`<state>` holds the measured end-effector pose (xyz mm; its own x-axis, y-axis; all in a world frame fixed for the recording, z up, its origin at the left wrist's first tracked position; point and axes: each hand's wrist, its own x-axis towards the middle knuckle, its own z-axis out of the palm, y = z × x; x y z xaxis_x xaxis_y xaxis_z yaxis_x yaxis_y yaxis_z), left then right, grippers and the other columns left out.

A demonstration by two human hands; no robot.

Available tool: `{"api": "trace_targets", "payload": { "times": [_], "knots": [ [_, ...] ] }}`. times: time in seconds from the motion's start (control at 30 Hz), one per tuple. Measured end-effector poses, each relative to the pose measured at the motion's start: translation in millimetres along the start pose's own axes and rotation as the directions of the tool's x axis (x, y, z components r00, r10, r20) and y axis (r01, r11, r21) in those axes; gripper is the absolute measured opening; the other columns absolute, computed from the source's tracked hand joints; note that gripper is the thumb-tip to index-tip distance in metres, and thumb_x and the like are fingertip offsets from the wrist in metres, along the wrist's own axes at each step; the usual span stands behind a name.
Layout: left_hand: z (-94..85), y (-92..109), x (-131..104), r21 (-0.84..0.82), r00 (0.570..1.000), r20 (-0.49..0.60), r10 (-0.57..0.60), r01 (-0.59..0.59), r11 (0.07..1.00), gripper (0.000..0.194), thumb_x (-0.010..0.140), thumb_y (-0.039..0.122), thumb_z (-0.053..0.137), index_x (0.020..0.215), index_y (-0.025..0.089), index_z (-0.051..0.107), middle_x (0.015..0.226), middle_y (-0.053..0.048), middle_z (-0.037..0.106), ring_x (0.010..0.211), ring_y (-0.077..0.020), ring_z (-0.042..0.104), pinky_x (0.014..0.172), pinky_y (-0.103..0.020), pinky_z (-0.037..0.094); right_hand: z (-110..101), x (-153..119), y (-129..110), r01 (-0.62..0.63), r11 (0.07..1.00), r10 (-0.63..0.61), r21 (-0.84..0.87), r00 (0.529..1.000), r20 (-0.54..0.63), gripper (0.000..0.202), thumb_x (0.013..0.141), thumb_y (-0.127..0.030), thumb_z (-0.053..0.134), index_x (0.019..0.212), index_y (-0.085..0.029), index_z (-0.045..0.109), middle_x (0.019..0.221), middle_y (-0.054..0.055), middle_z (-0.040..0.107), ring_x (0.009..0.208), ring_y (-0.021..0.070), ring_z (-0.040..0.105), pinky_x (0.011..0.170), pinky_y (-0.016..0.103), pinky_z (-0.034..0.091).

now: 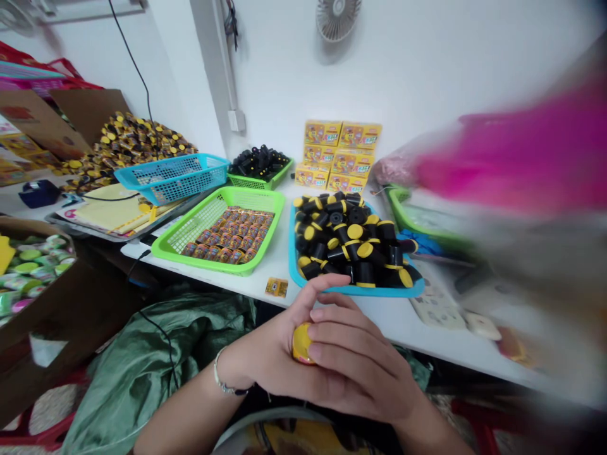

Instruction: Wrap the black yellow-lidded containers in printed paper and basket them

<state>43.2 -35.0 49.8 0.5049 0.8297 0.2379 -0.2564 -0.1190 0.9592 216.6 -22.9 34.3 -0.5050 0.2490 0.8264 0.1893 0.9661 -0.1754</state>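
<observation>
Low in the centre of the frame, both hands close around one small yellow-capped piece (302,344), its cap facing left and slightly up. The right hand (360,366) lies over it, fingers pointing left; the left hand (279,354) cups underneath, thumb arched above. Just beyond, on the white desk (265,268), sits a blue tray (353,290) heaped with black-and-yellow pieces.

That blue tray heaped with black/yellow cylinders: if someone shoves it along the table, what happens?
The blue tray is shallow and the black-and-yellow cylinders are heaped above its rim, so top ones would probably spill. They look round, so likely to roll across the white table. The tray itself probably slides easily.
</observation>
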Motion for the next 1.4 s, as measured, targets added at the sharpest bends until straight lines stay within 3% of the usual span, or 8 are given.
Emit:
{"api": "trace_targets", "payload": {
  "times": [0.17, 0.33, 0.47, 0.67, 0.83, 1.0, 1.17, 1.4],
  "knots": [
    [1.5, -2.4, -4.5, 0.013, 1.0, -0.027, -0.003, 0.003, 1.0, 0.08, 0.075, 0.013, 0.08, 0.142, 0.037, 0.042, 0.108, 0.001, 0.067, 0.103, -0.0183, 0.07, 0.09, -0.031, 0.057, 2.5, 0.6, 3.3, 0.001, 1.0, -0.003, -0.029, 0.998, -0.058, 0.04, 0.093, -0.019, 0.065, 0.131, -0.022, 0.056, 0.104, 0.005, 0.077, 0.111, 0.0251, 0.071, 0.106, 0.047, 0.057],
    [-14.0, 16.5, -8.6, 0.585, 0.929, -0.289, 0.232, -0.02, 0.811, 0.023, 0.085, 0.028, 0.078, 0.105, 0.023, 0.067, 0.103, -0.003, 0.074, 0.094, -0.0174, 0.071, 0.087, -0.026, 0.055, 7.9, -5.9, 13.5, -0.087, 0.984, 0.075, -0.154, 0.994, -0.084, 0.052, 0.087, -0.007, 0.067, 0.136, -0.02, 0.052, 0.117, 0.01, 0.07, 0.125, 0.024, 0.06, 0.105, 0.043, 0.056],
    [-87.4, 51.7, 17.9, 0.874, 0.909, -0.391, 0.145, 0.318, 0.367, 0.022, 0.089, 0.041, 0.072, 0.097, 0.021, 0.072, 0.099, -0.001, 0.077, 0.091, -0.0194, 0.072, 0.086, -0.029, 0.055, 3.1, -15.7, 21.2, -0.148, 0.976, 0.139, -0.162, 0.988, -0.062, 0.071, 0.086, -0.008, 0.073, 0.145, -0.027, 0.041, 0.138, 0.013, 0.055, 0.133, 0.0245, 0.052, 0.11, 0.047, 0.049],
    [-227.0, 66.4, 67.0, 0.796, 0.8, -0.6, -0.012, 0.599, 0.087, 0.026, 0.094, 0.035, 0.069, 0.108, 0.013, 0.069, 0.104, -0.007, 0.073, 0.095, -0.0231, 0.07, 0.087, -0.043, 0.058, -11.9, -14.9, 26.4, -0.267, 0.939, 0.25, -0.216, 0.963, -0.105, 0.056, 0.09, -0.011, 0.067, 0.14, -0.028, 0.048, 0.131, 0.012, 0.058, 0.123, 0.0261, 0.059, 0.099, 0.047, 0.055],
    [-262.9, 44.2, 70.9, 0.815, 0.798, -0.575, -0.179, 0.578, -0.039, 0.031, 0.097, 0.035, 0.064, 0.121, 0.015, 0.065, 0.122, -0.008, 0.067, 0.103, -0.0251, 0.068, 0.087, -0.044, 0.059, -18.9, -12.0, 38.2, -0.338, 0.888, 0.315, -0.312, 0.941, -0.123, 0.03, 0.092, -0.019, 0.065, 0.121, -0.027, 0.062, 0.124, 0.011, 0.063, 0.115, 0.0273, 0.062, 0.094, 0.046, 0.056],
    [-249.8, 49.5, 72.8, 0.88, 0.87, -0.474, -0.137, 0.468, -0.079, 0.032, 0.098, 0.035, 0.063, 0.122, 0.015, 0.064, 0.123, -0.009, 0.067, 0.104, -0.0252, 0.068, 0.088, -0.044, 0.059, -3.3, -4.4, 61.7, -0.405, 0.846, 0.444, -0.346, 0.896, 0.036, 0.018, 0.095, -0.025, 0.06, 0.111, -0.022, 0.068, 0.108, 0.011, 0.07, 0.108, 0.0287, 0.064, 0.094, 0.05, 0.055],
    [-172.1, 50.0, 60.1, 0.956, 0.959, -0.283, 0.029, 0.284, -0.077, 0.024, 0.103, 0.029, 0.051, 0.111, 0.013, 0.067, 0.11, -0.01, 0.071, 0.102, -0.0236, 0.068, 0.093, -0.045, 0.055, 28.5, 25.1, 82.4, -0.442, 0.808, 0.559, -0.389, 0.784, 0.271, 0.023, 0.1, -0.029, 0.055, 0.107, -0.018, 0.073, 0.101, 0.012, 0.072, 0.103, 0.0283, 0.067, 0.092, 0.045, 0.055],
    [-74.4, -48.6, -1.9, 0.999, 0.996, -0.036, -0.085, 0.036, -0.003, 0.024, 0.098, 0.022, 0.056, 0.116, 0.015, 0.069, 0.123, -0.016, 0.074, 0.114, -0.0283, 0.071, 0.101, -0.041, 0.055, 33.0, 46.1, 87.4, -0.497, 0.762, 0.646, -0.414, 0.621, 0.443, 0.036, 0.099, -0.045, 0.055, 0.089, -0.018, 0.076, 0.097, 0.013, 0.067, 0.087, 0.0266, 0.069, 0.081, 0.039, 0.054]
  ]
}}
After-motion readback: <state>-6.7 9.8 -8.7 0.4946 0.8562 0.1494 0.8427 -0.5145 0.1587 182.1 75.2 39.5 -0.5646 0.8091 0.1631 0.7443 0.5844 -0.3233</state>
